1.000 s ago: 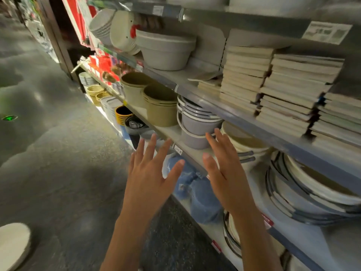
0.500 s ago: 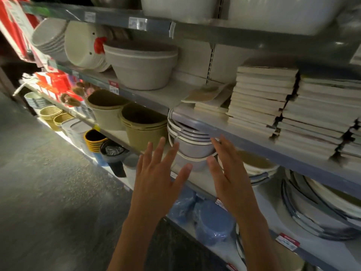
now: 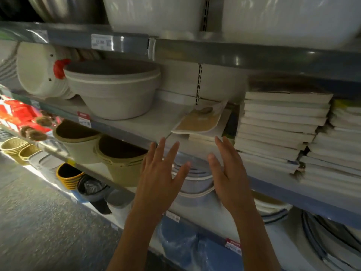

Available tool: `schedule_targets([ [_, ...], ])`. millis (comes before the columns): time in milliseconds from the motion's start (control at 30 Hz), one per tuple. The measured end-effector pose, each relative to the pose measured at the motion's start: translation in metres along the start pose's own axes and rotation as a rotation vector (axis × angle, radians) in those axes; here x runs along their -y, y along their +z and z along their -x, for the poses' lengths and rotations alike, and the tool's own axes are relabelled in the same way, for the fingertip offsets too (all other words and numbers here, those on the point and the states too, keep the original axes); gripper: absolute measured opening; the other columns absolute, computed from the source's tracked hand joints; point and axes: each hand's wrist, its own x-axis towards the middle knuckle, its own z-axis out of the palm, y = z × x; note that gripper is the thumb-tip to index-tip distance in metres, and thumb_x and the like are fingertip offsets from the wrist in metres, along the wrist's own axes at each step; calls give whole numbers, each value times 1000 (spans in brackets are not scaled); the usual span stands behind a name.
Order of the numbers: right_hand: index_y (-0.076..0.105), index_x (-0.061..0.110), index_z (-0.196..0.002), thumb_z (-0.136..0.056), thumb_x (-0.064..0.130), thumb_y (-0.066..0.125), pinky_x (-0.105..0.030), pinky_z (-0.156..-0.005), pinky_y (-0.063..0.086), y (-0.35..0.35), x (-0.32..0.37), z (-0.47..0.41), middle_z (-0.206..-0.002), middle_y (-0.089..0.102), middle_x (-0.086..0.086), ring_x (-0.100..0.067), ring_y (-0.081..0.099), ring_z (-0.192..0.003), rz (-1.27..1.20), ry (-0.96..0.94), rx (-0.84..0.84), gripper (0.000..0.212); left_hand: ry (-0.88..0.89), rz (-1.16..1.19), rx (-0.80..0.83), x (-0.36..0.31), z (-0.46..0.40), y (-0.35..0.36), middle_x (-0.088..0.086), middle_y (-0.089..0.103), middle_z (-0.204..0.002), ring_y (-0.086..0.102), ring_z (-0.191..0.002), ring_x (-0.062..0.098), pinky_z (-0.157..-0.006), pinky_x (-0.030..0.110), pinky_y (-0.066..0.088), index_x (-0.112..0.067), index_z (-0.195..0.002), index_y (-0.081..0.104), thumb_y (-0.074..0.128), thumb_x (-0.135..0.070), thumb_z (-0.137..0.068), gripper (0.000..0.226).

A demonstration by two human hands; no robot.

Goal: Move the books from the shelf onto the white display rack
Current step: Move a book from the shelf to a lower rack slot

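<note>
**Two hands up, both empty, just short of the books**

Both hands are raised in front of the shelving, palms roughly facing each other, fingers straight and spread. Neither holds anything.

- Left hand (image 3: 160, 178): fingertips reach up to the front edge of the book shelf (image 3: 136, 124), overlapping it in view. Contact unclear.
- Right hand (image 3: 228, 173): fingertips sit just under the short stack of books (image 3: 201, 126), the one with a tan-covered book lying skewed on top. Motion blur here, so touching or just apart cannot be told.

Books: all on the middle shelf.
- Short stack directly above the gap between the hands, near the shelf's front edge.
- Tall stack (image 3: 281, 122) just to its right, page edges facing out, slightly staggered.
- Further stack (image 3: 338, 145) at the right edge of view, partly cut off and blurred.

Around them:
- Same shelf, left of the books: stacked grey bowls (image 3: 113, 90), upright; beside those, white tubs (image 3: 39, 73) tipped on their side with a red tag.
- Shelf below, behind the hands: nested grey-white basins (image 3: 193, 178). To their left, olive buckets (image 3: 119, 161), then yellow tubs (image 3: 68, 175).
- Top shelf: large white basins (image 3: 156, 14), bottoms only.
- Lowest level: blue items (image 3: 187, 245) in clear wrap.
- Grey speckled floor (image 3: 39, 222) at lower left.
</note>
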Motion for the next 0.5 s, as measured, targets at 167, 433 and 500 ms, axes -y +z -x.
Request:
schedule_targets([
  [167, 32, 24, -153, -98, 48, 44, -41, -120, 26, 23, -14, -50, -162, 25, 1, -17, 21, -150, 60, 44, -30, 62, 16, 73, 38, 16, -54, 17, -5, 5, -167, -4, -153, 16, -121, 39, 6, -36, -156, 20, 8, -81, -81, 89],
  [433, 40, 21, -150, -98, 43, 53, -48, -117, 30, 56, -30, -108, -160, 30, -8, -27, 21, -149, 221, 110, -135, 58, 74, 173, 127, 43, -144, 45, 7, 19, -165, 14, -152, 28, -119, 47, 24, -31, -156, 28, 24, -72, -94, 74],
  [500, 41, 19, -150, -98, 39, 56, -51, -115, 31, 65, -33, -119, -160, 29, -10, -29, 21, -149, 259, 149, -168, 58, 85, 205, 150, 47, -166, 53, 12, 25, -162, 22, -149, 31, -117, 47, 28, -27, -154, 34, 27, -67, -92, 74],
])
